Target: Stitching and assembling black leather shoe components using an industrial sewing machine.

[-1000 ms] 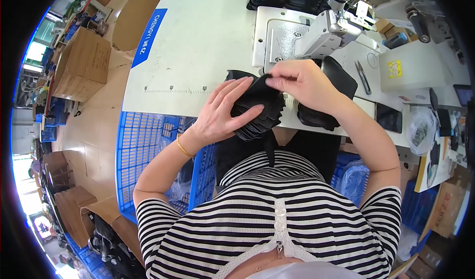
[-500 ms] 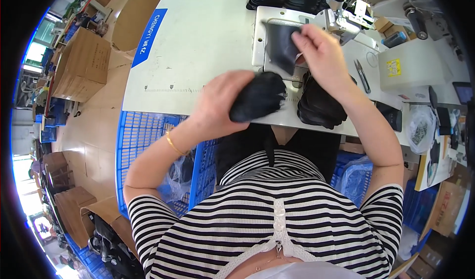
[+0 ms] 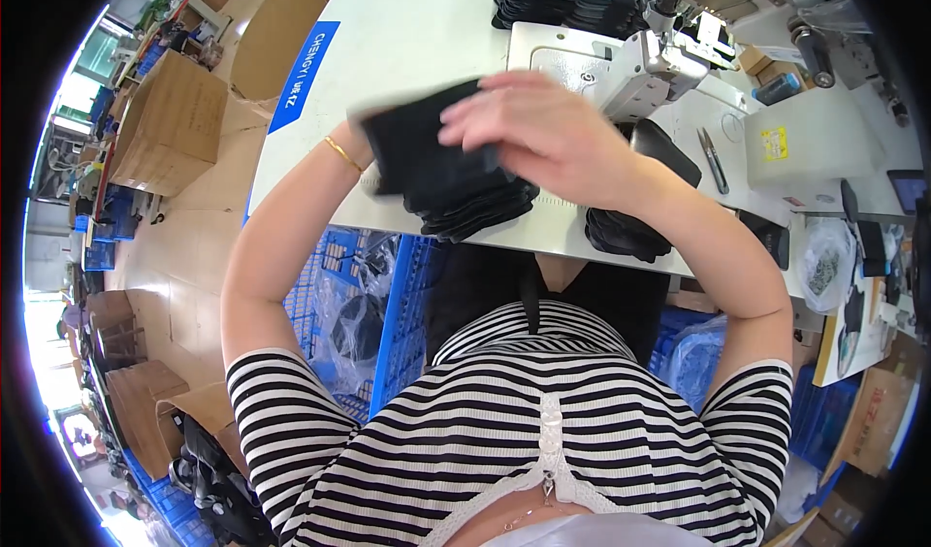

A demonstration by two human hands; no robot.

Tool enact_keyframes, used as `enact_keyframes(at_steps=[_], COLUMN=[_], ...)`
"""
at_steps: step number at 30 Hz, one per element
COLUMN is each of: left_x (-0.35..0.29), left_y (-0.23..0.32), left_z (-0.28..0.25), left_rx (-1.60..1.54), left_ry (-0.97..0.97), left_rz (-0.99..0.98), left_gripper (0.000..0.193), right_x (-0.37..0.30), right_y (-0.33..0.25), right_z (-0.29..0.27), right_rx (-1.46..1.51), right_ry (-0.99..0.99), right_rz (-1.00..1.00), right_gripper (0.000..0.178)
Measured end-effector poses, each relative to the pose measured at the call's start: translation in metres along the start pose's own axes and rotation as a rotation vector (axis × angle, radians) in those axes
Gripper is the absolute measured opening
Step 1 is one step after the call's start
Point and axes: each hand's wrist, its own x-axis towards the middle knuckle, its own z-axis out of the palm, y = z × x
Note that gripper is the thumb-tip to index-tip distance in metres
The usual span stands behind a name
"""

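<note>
your r hand [image 3: 558, 142]: over blk piece [image 3: 412, 146], grip unclear
l hand [image 3: 360, 142]: mostly hidden, can't tell
stack [image 3: 473, 209]: could slip if you bump

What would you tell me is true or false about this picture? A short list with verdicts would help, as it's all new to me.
1. The right hand overlaps a blurred black piece in this view. True; whether it grips it is unclear.
2. The left hand is in full view. False: the black piece hides most of it.
3. A yellow bracelet circles the left wrist. True.
4. The metal hand tool is in the right hand. False: the metal hand tool lies on the right, apart from both hands.
5. The person's top is plain white. False: it has black and white stripes.
6. A blue crate is to the left of the lap. True.
</note>
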Motion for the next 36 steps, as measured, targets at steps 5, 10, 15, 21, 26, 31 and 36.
enact_keyframes(at_steps=[5,10,15,21,26,31,36], left_x=[0.028,0.027,0.042,0.116,0.146,0.126,0.080], left_y=[0.023,0.026,0.047,0.023,0.034,0.040,0.037], left_z=[-0.001,0.011,0.030,0.065,0.089,0.084,0.107], left_rx=[-0.104,0.230,0.251,0.262,0.600,0.961,1.143], left_ry=[-0.108,-0.249,-0.225,-0.476,-0.402,-0.487,-0.007], left_rz=[-0.712,-0.660,-0.767,-0.781,-0.774,-0.381,0.116], left_gripper=[0.049,0.061,0.067,0.063,0.080,0.078,0.047], right_x=[-0.028,-0.043,-0.124,-0.202,-0.184,-0.174,-0.173], right_y=[0.025,0.005,-0.038,-0.058,-0.046,-0.023,-0.021], right_z=[0.017,-0.018,-0.086,-0.085,-0.059,-0.060,-0.055], right_rx=[-0.067,0.038,-0.259,0.155,0.215,0.136,0.067], right_ry=[-0.251,-0.146,0.399,0.402,0.432,0.299,0.306], right_rz=[0.073,0.258,1.148,1.600,1.379,1.108,1.143], right_gripper=[0.030,0.032,0.030,0.057,0.061,0.068,0.070])
